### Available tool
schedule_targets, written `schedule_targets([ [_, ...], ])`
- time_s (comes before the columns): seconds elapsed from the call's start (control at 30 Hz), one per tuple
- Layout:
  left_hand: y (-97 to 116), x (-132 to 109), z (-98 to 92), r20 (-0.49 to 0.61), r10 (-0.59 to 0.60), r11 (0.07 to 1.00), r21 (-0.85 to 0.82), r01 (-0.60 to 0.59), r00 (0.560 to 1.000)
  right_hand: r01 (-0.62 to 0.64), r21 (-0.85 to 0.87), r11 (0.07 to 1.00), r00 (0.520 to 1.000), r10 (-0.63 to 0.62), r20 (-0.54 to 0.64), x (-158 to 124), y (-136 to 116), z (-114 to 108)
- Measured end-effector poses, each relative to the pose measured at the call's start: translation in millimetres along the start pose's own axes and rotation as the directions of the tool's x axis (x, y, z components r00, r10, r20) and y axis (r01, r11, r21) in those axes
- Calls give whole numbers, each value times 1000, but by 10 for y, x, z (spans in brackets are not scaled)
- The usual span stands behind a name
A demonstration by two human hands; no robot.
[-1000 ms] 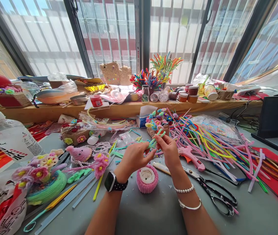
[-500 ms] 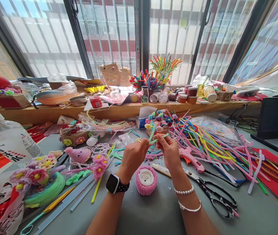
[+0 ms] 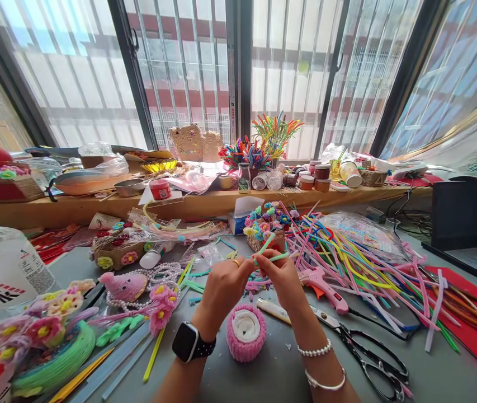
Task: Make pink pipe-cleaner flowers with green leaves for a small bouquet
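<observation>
Both my hands meet over the middle of the table, pinching light green pipe cleaners [image 3: 279, 257]. My left hand [image 3: 228, 285], with a ring on a finger and a black watch at the wrist, is closed on them near where they cross. Fingertips of my right hand [image 3: 279, 275] are closed on the same spot, and two green ends stick out beyond them. Below the hands stands a small pink pot [image 3: 246, 333] made of fuzzy ridges, with a white roll inside. How the pipe cleaners join is hidden by my fingers.
Black-handled scissors [image 3: 372, 352], a pink glue gun [image 3: 324, 288] and a utility knife [image 3: 272, 309] lie to the right. Behind them spreads a heap of coloured pipe cleaners [image 3: 359, 257]. On the left are a green flower piece [image 3: 53, 364], a pink plush figure [image 3: 123, 285] and a bottle [image 3: 3, 257].
My hands have drawn closer together, with fingertips now meeting on the green pipe cleaners. The head view has tilted up slightly, so the table things sit lower.
</observation>
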State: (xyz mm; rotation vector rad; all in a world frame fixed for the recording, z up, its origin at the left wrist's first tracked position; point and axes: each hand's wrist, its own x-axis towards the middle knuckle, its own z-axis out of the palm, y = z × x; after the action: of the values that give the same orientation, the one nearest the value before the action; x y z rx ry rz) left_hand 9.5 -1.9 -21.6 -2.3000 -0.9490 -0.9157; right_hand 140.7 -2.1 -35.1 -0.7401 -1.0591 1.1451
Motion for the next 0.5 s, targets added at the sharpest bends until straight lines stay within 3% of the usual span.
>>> schedule_targets([
  [0.2,-28,-17,18,4,8,997,75,-8,1000,43,-75,996,999,-45,-25,-17,-33,18],
  [0.5,-28,-8,33,-13,-9,1000,14,9,1000,83,-93,992,996,-86,-22,-22,-27,16],
])
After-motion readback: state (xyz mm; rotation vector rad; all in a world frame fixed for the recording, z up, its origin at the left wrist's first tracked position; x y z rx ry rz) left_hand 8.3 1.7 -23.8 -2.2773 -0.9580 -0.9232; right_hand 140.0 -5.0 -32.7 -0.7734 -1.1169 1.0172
